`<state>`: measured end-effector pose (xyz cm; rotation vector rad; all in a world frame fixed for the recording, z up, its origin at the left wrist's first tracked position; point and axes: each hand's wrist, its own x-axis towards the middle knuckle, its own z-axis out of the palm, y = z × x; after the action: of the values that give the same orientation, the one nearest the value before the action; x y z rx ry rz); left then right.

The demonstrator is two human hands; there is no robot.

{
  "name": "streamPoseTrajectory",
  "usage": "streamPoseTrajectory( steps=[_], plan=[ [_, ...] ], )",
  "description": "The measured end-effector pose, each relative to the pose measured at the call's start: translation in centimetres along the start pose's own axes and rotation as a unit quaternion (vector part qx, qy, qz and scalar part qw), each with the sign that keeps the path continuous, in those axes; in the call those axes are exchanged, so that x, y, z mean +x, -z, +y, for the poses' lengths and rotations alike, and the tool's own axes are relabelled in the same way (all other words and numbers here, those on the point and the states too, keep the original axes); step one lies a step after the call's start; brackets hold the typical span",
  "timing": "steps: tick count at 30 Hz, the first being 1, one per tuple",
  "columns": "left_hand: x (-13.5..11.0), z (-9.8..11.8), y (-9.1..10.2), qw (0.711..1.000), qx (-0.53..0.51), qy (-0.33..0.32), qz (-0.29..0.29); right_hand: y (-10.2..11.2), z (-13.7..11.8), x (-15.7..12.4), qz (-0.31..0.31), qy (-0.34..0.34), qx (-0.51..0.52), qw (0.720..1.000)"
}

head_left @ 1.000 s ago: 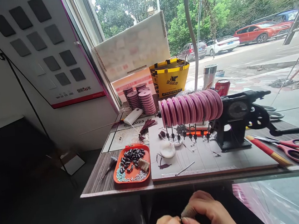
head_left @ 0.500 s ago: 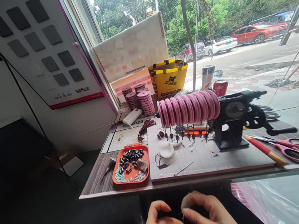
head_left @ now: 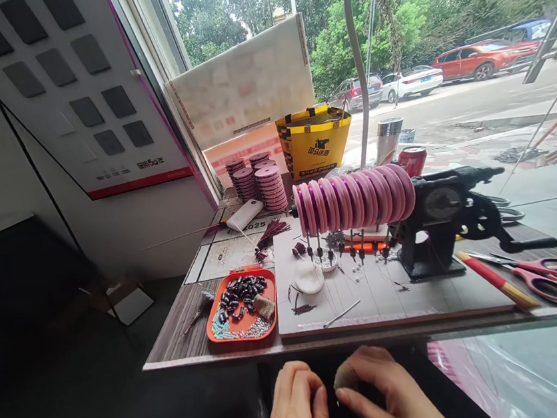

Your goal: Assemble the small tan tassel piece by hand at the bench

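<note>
Both of my hands are low in front of the table's near edge, over dark clothing. My left hand (head_left: 298, 404) is curled closed, and what it may hold is hidden behind the fingers. Just to its right, my right hand (head_left: 387, 391) pinches thumb against index finger. A tan wrap (head_left: 346, 375) covers that index fingertip, and a tiny bright speck too small to name shows at the pinch. A small gap separates the hands. Above them, an orange tray (head_left: 244, 340) contains black beads (head_left: 242, 290), turquoise tube beads (head_left: 220, 326), small silver beads (head_left: 256, 329) and a tan roll (head_left: 264, 307).
A black hand-crank winder (head_left: 431, 245) carries a row of pink spools (head_left: 353, 200), with threads hanging onto a pale board (head_left: 371, 312). Pink-handled scissors (head_left: 548, 282) and a red-yellow brush (head_left: 497, 278) lie at right. Stacked spools (head_left: 271, 190) and a yellow bag (head_left: 316, 147) stand behind.
My left hand has turned and its fingers have curled closed, shifting slightly up. My right hand keeps its pinch and has barely moved. The camera view has shifted a little.
</note>
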<state>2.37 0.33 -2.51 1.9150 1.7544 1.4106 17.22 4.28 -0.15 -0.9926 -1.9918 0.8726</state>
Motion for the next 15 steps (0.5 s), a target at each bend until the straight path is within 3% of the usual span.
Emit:
streamPoseTrajectory(
  steps=[5, 10, 15],
  plan=[
    [1.9, -0.1, 0.0, 0.999, 0.026, -0.033, 0.02, 1.2, -0.2, 1.9, -0.003, 0.07, -0.107, 0.992],
    [4.1, -0.3, 0.7, 0.999, 0.031, 0.025, 0.018, 1.8, -0.4, 4.5, -0.034, -0.001, -0.134, 0.99],
    [3.1, -1.1, 1.2, 0.998, 0.026, 0.052, 0.034, 2.1, 0.4, 5.2, -0.057, -0.029, -0.116, 0.991]
  ],
)
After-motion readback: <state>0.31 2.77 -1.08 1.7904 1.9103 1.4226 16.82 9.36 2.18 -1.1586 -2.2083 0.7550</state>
